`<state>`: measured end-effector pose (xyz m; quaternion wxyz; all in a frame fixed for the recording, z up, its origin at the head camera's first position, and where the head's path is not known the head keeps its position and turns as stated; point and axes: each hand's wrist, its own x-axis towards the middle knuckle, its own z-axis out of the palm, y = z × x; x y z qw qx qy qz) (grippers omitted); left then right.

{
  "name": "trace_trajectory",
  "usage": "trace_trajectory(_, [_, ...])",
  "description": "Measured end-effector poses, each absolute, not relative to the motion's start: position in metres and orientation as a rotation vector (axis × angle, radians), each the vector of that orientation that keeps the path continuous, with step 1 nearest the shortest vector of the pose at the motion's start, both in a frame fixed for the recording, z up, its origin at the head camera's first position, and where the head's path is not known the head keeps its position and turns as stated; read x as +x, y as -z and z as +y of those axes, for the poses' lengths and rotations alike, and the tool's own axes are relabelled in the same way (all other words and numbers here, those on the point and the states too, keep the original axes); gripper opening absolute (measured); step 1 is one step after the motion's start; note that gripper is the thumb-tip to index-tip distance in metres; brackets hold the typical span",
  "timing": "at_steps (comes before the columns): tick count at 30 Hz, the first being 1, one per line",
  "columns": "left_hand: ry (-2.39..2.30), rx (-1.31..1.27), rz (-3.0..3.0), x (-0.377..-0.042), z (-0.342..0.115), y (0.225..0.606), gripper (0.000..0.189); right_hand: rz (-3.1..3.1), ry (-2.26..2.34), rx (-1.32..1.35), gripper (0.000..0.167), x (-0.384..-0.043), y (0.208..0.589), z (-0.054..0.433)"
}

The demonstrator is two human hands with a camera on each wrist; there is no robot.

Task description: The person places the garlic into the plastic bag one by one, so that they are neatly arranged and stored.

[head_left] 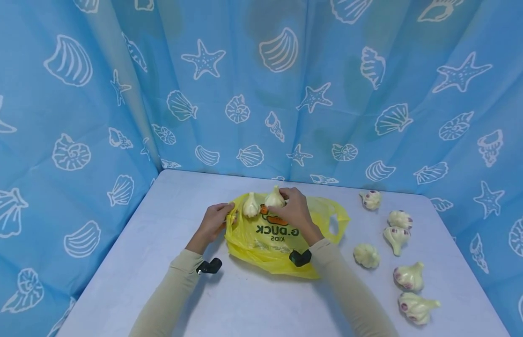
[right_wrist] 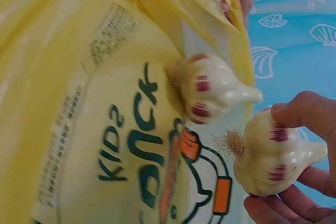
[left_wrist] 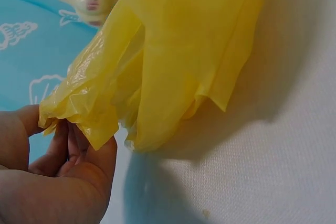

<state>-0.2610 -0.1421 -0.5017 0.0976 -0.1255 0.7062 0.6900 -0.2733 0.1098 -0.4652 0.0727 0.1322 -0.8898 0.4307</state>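
A yellow plastic bag (head_left: pixel 254 250) with a printed duck logo lies on the table in the head view. My left hand (head_left: pixel 215 219) pinches its left edge; the left wrist view shows the gathered film (left_wrist: pixel 79 106) between thumb and fingers. My right hand (head_left: pixel 298 209) grips a whitish garlic bulb (head_left: pixel 274 198) above the bag's mouth, roots toward the bag in the right wrist view. Beside that bulb, a second garlic bulb (right_wrist: pixel 212 87) with purple patches rests at the bag's opening. How much else the bag contains is hidden.
Several more garlic bulbs lie along the table's right side, among them a plain bulb (head_left: pixel 366 256) nearest the bag and a purple-marked bulb (head_left: pixel 416 309) near the front. A blue curtain (head_left: pixel 253 89) with white shells stands behind the white table (head_left: pixel 160 290).
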Motion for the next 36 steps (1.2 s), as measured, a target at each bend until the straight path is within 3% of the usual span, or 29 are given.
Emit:
trace_trajectory(6, [-2.047,-0.353,2.1,-0.261,-0.142,0.502,0.039,-2.687,-1.312,0.382,0.051,-0.271,0.473,0.102])
trace_trajectory(19, [-2.041,-0.367,2.104,-0.259,-0.143,0.502,0.045,-2.737,-1.352,0.325,0.064,-0.273,0.49,0.099])
trace_trajectory(36, [-2.037,-0.386,2.109,-0.261,-0.144,0.507,0.043,-2.738,-1.345,0.344,0.055,-0.274,0.498,0.097])
